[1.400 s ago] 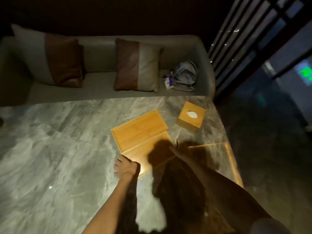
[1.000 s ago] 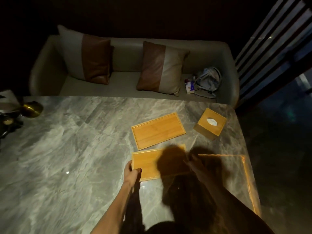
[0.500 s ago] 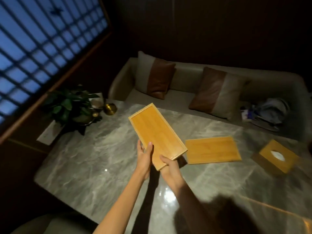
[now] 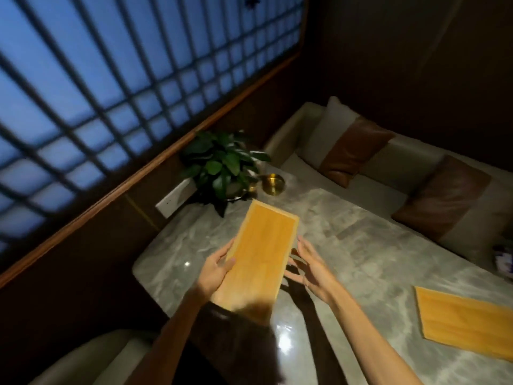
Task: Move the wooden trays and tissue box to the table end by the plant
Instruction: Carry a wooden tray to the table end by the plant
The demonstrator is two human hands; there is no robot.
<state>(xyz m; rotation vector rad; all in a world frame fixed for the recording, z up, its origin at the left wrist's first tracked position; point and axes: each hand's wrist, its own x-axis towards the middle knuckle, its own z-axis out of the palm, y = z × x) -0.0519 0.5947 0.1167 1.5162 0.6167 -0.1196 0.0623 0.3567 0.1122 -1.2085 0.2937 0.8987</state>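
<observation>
I hold one wooden tray [image 4: 262, 259] above the grey marble table [image 4: 347, 262], its long side pointing toward the green plant [image 4: 222, 165] at the table's far end. My left hand [image 4: 216, 270] grips the tray's left edge. My right hand [image 4: 308, 269] is off the tray's right side, fingers spread and holding nothing. A second wooden tray [image 4: 463, 320] lies flat on the table at the right edge of view. The tissue box is out of sight.
A small brass bowl [image 4: 273, 183] stands beside the plant. A beige sofa with brown-and-cream cushions [image 4: 358, 151] runs along the table's far side. A lattice window [image 4: 125, 65] fills the upper left. A pale chair [image 4: 91, 359] is at the lower left.
My view has swung left toward the plant. The lifted tray has travelled toward the plant end. My right hand has come off the tray and spread; the left still grips it.
</observation>
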